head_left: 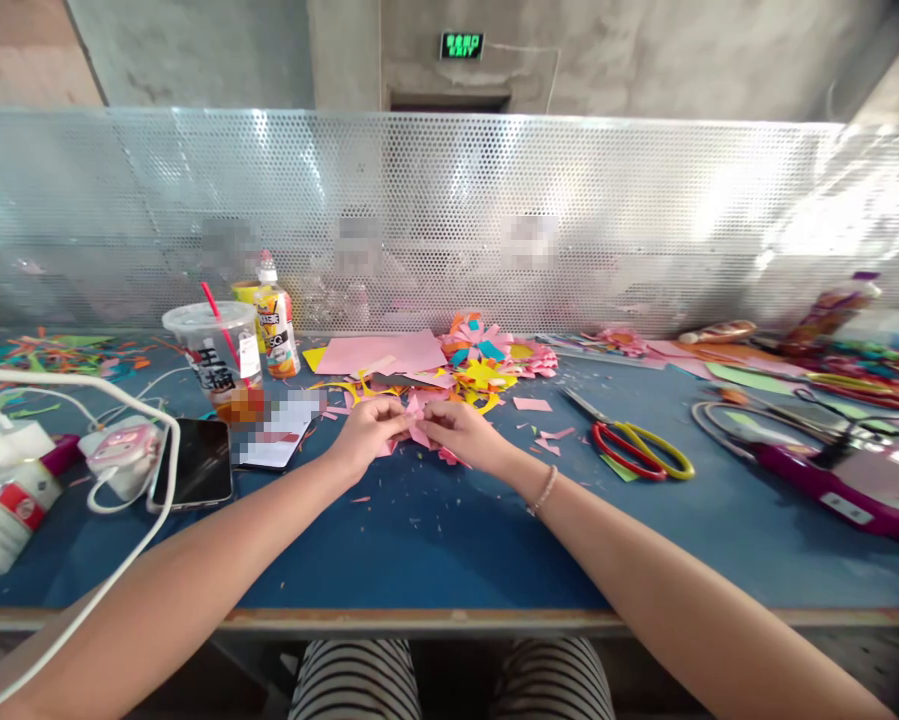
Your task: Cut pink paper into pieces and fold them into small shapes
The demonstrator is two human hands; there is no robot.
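Both of my hands meet over the middle of the blue table, pinching one small piece of folded pink paper [417,424]. My left hand [374,432] grips its left side between thumb and fingers. On the other side, my right hand [462,434] closes on it, a beaded bracelet at the wrist. Just behind the hands lie pink paper sheets [381,353], a yellow paper flower [486,374] and pink paper flowers [479,342]. To the right, scissors with red and yellow handles [636,448] rest on the table with blades pointing away to the left.
Left stand a plastic cup with a red straw [220,360] and a drink bottle [276,325]. Two phones, one a black phone [194,465], lie near a white cable [165,470]. A purple glue gun [831,485] is at right. A perforated metal screen [449,220] closes off the back.
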